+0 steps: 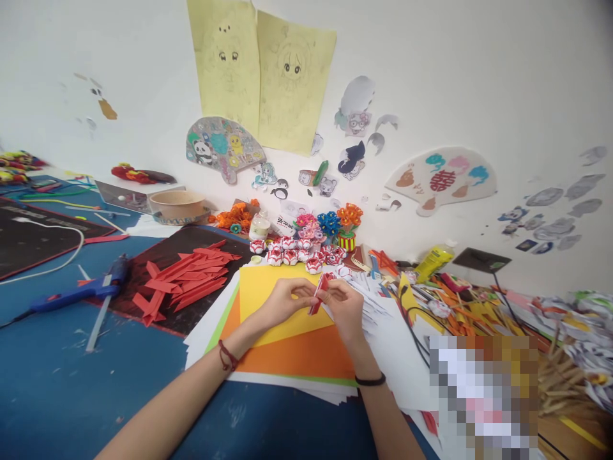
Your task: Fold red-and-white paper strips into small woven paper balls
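Between my hands, over the stacked coloured paper, is a small red folded paper strip [318, 300] with pale edges. My left hand [290, 301] pinches it from the left with thumb and finger. From the right, my right hand [343, 305] grips the same piece, its fingers covering part of it. Yellow paper [261, 281] and orange paper [297, 358] lie just below. Several red-and-white folded paper flowers [290, 255] sit in rows beyond my hands. A pile of red folded paper strips [191, 275] rests on a dark mat to the left.
A blue glue gun [81, 292] lies at left with its cord. Behind stand a round bowl [177, 206], a glass jar [259, 226] and bright paper flowers [330, 223]. Paper scraps, a yellow bottle [435, 260] and a black cable [414, 335] crowd the right side.
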The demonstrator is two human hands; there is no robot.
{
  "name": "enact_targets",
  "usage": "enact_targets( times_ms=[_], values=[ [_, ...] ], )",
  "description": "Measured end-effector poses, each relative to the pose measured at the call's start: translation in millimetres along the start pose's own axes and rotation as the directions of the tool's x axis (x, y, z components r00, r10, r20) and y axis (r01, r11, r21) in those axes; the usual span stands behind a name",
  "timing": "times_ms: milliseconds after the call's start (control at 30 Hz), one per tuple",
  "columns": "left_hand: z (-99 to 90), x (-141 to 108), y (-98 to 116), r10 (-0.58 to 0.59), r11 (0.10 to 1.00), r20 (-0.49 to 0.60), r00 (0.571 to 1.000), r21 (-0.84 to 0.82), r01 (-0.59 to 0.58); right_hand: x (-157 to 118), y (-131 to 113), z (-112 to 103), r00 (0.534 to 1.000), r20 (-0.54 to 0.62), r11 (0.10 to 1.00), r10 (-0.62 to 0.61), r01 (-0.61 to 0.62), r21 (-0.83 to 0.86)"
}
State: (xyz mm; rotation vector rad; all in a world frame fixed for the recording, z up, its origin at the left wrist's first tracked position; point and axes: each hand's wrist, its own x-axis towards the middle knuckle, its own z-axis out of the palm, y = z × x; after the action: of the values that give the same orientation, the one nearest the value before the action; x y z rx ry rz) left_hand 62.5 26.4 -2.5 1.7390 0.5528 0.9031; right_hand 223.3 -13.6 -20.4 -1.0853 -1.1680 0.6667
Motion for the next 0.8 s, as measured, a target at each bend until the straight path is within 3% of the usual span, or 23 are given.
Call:
enact_targets(
  times_ms=[233,533,800],
  values=[
    [4.5,-0.1,-6.0,0.072,0.970,-0.059,0.996,0.236,-0.056,2.8,7.4,-3.0,0.998,0.067,1.000,-0.003,0.004,-0.016],
    [4.3,-2.9,-18.9,0.161,0.809,-0.123,0.979,0.585,-0.059,4.5,22.9,-7.7,0.995,0.096,0.995,-0.027,0.037,-0.097],
    [4.8,-2.1,-28.9,0.137,0.782,-0.111,0.984,0.622,-0.038,5.5,25.2,-7.3,0.990,0.122,0.979,-0.064,0.086,-0.182]
  ],
)
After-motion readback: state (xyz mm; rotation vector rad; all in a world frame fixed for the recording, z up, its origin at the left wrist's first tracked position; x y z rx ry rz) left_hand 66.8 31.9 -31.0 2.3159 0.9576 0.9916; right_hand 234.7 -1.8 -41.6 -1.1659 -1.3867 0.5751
